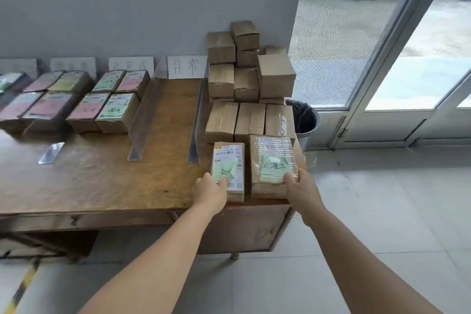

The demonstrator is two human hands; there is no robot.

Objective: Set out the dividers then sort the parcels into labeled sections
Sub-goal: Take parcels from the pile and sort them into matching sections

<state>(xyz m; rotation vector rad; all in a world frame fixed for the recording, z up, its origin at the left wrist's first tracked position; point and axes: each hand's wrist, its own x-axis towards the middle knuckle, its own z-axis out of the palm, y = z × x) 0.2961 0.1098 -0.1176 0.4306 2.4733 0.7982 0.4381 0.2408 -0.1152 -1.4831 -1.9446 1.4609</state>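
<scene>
The person's left hand [212,190] grips the near end of a small cardboard parcel [228,170] that lies on the wooden desk [102,181] near its front right corner; the thumb lies on top over a green sticky note, the fingers curl round the left side. The right hand [300,187] grips the near right corner of a second parcel [274,165], wrapped in clear tape and carrying its own green handwritten note, with the thumb on top. The two parcels lie side by side, just apart.

Directly behind them stands a row of three plain cardboard boxes [249,119], and behind that a taller stack of boxes [244,66] leans against the grey wall. To the left, two clear acrylic dividers [142,119] and [196,119] stand upright on the desk, running front to back; the bay between them holds no parcels and has a white paper label [187,66] with handwritten characters propped at the wall behind it. The right divider stands between that bay and the two held parcels. Further left, sorted parcels [109,107] with pink and green notes sit in groups of four, each group under another label on the wall. A small clear plastic piece [51,153] lies flat on the desk near the left front. A black-lined waste bin [304,119] stands on the tiled floor beside the desk's right end, before a glass door.
</scene>
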